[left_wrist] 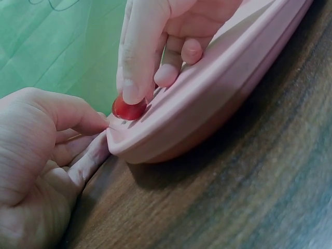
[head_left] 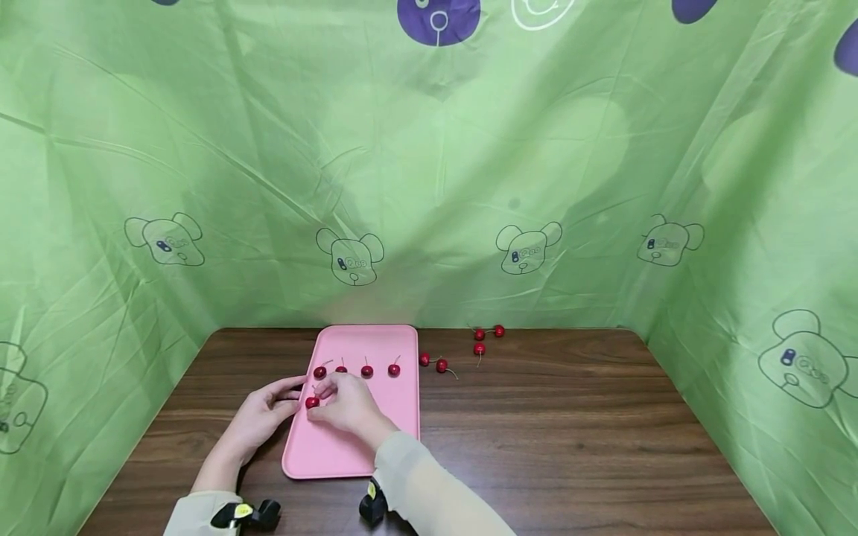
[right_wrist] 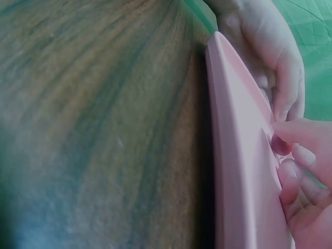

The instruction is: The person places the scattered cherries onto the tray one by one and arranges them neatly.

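Observation:
A pink tray [head_left: 328, 455] lies on the wooden table, with several red cherries with stems in a row across its far half. My right hand [head_left: 351, 406] reaches over the tray and pinches a cherry [head_left: 312, 402] between thumb and fingers at the tray's left side, nearer than the row. In the left wrist view this cherry [left_wrist: 129, 109] is low against the tray, just inside the rim. My left hand [head_left: 258, 417] holds the tray's left rim, thumb and fingertips [left_wrist: 101, 123] meeting at the edge.
Right of the tray, two cherries [head_left: 442, 365] lie on the table [head_left: 570, 417]. Farther back is a small group of cherries [head_left: 479, 348] close to the table's far edge. A green curtain [head_left: 429, 186] with bear outlines stands behind the table and along both sides.

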{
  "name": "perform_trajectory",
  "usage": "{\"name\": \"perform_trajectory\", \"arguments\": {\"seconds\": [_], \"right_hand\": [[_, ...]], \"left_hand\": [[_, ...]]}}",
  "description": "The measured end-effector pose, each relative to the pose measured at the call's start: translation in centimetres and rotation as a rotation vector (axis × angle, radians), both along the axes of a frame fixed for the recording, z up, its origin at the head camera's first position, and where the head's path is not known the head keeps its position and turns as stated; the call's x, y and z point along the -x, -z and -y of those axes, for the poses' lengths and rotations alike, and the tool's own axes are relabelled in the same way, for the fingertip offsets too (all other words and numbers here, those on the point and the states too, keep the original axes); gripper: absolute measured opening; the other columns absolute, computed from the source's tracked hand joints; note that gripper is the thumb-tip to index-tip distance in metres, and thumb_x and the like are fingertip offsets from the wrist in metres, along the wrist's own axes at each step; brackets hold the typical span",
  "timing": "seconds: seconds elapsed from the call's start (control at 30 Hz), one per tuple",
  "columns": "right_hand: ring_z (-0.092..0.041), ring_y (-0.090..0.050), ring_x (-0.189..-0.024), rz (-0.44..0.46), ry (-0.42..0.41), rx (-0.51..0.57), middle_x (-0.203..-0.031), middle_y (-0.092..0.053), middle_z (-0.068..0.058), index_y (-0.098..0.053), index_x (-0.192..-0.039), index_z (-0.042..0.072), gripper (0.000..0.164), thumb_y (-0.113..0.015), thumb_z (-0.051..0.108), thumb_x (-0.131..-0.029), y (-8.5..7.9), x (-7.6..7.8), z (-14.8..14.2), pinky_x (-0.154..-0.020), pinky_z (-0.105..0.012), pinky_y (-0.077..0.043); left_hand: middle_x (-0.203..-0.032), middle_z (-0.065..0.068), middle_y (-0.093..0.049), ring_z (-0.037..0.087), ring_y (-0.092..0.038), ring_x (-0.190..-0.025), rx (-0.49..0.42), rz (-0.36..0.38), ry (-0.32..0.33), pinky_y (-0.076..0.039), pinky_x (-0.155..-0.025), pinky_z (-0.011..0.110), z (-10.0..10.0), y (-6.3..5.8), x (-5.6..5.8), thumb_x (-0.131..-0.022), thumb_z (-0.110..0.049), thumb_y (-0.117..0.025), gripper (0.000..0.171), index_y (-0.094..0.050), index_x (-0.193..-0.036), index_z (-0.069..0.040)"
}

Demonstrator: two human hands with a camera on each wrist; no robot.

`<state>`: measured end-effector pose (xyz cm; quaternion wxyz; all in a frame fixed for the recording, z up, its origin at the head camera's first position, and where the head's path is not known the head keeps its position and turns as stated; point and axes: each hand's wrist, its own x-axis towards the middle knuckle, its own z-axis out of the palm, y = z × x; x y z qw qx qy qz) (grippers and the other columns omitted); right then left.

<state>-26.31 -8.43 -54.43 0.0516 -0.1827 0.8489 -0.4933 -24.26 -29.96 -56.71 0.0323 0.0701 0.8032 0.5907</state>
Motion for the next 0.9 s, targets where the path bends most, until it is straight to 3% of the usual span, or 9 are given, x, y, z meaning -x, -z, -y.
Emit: {"name": "perform_trajectory", "arguments": {"seconds": [0.27,0.47,0.67,0.9], "right_hand": [[-0.004,-0.068,-0.086,0.028,-0.016,0.047,-0.099,-0.076,0.005,-0.077,-0.109,0.009,0.036,-0.098,0.014,-0.080,-0.4,-0.1,-1.1,-0.082,-0.018,-0.055],[-0.007,-0.071,-0.092,0.054,-0.032,0.102,-0.109,-0.077,-0.002,-0.076,-0.115,0.007,0.038,-0.096,0.014,-0.083,-1.6,0.0,-2.8,-0.084,-0.020,-0.057],[-0.005,-0.067,-0.085,0.035,-0.016,0.116,-0.112,-0.077,-0.004,-0.076,-0.118,0.009,0.038,-0.095,0.018,-0.086,-3.7,0.2,-5.9,-0.081,-0.022,-0.057],[-0.012,-0.069,-0.088,-0.027,0.020,0.114,-0.113,-0.079,-0.012,-0.078,-0.117,0.010,0.032,-0.092,0.022,-0.090,-5.6,0.5,-11.0,-0.079,-0.027,-0.058]], "left_hand": [[-0.130,0.024,-0.072,0.015,-0.073,-0.110,0.004,0.024,-0.007,-0.057,-0.091,0.022,-0.1,0.0,-0.1,-0.105,-0.005,-0.071,0.050,-0.058,-0.153,0.003],[-0.129,0.024,-0.073,0.014,-0.073,-0.109,0.021,0.029,-0.020,-0.057,-0.091,0.022,0.0,0.1,-0.1,-0.105,-0.005,-0.071,0.050,-0.059,-0.153,0.002],[-0.128,0.023,-0.073,0.013,-0.073,-0.108,0.028,0.030,-0.025,-0.058,-0.091,0.023,0.0,0.2,-0.1,-0.106,-0.006,-0.070,0.049,-0.059,-0.153,0.001],[-0.130,0.024,-0.072,0.012,-0.073,-0.108,0.019,0.037,-0.024,-0.058,-0.091,0.022,-0.2,0.0,0.0,-0.106,-0.006,-0.070,0.049,-0.059,-0.154,0.001]]}}
